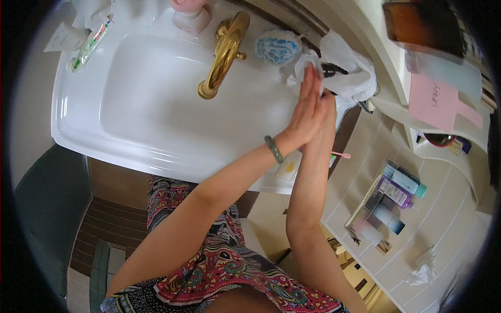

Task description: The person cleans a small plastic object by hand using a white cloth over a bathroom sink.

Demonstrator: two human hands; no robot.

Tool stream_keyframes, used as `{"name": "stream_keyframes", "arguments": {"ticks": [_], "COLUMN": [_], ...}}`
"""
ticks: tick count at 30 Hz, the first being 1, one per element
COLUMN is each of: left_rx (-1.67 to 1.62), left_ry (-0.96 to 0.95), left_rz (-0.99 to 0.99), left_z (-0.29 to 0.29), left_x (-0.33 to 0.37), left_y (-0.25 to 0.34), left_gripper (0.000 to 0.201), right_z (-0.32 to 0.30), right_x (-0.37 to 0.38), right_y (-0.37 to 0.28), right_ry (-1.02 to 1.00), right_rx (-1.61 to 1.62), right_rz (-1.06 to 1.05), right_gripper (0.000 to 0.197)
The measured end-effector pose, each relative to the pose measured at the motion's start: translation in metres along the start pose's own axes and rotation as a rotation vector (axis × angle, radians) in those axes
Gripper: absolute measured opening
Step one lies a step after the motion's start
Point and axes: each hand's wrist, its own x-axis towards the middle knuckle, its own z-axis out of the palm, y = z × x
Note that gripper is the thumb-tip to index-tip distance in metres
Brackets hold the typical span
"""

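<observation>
Beyond the right end of the white sink [156, 151], my left hand [305, 115] lies over my right hand [327, 107], with a green bracelet [273, 149] on the wrist. My left fingers are stretched out together, their tips against a crumpled white cloth or tissue [296, 78]. The fingers of my right hand are mostly hidden behind the left, so I cannot tell whether they grip the white piece. Close by on the rim sit a blue-and-white scrubber [278, 47], a white towel [357, 78] and a dark object [333, 69] that looks like a clip.
A gold faucet [227, 55] rises over the basin. Toothpaste-like tubes [93, 44] lie at the left rim; a pink-and-white bottle [191, 15] stands behind. Right are shelves with a pink card [433, 101], a basket of bottles [394, 190] and a crumpled tissue [424, 268].
</observation>
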Motion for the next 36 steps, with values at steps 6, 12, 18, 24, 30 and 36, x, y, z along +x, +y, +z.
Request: {"name": "stream_keyframes", "arguments": {"ticks": [6,12,18,24,30,36], "left_rx": [0.19,0.132,0.147,-0.018,-0.392,-0.764], "left_ry": [0.0,-0.095,-0.065,-0.065,0.426,0.689], "left_rz": [0.105,0.059,-0.024,-0.071,-0.38,-0.763], "left_z": [-0.001,-0.004,-0.006,-0.009,0.016,-0.003], "left_x": [0.014,-0.025,0.013,-0.053,-0.056,-0.058], "left_y": [-0.013,-0.007,0.007,0.007,0.001,-0.022], "left_gripper": [0.067,0.07,0.07,0.067,0.041,0.024], "right_z": [-0.01,-0.015,-0.013,-0.032,-0.05,-0.055], "right_x": [-0.004,0.0,-0.004,0.001,-0.005,-0.021], "right_y": [0.004,-0.003,0.007,-0.004,-0.012,-0.023], "right_ry": [-0.025,0.137,-0.122,0.144,0.1,0.13], "right_rx": [0.013,-0.141,0.012,-0.076,0.035,0.02], "right_rz": [0.033,0.19,-0.049,0.232,0.293,0.133], "right_gripper": [0.036,0.033,0.032,0.019,0.024,0.028]}}
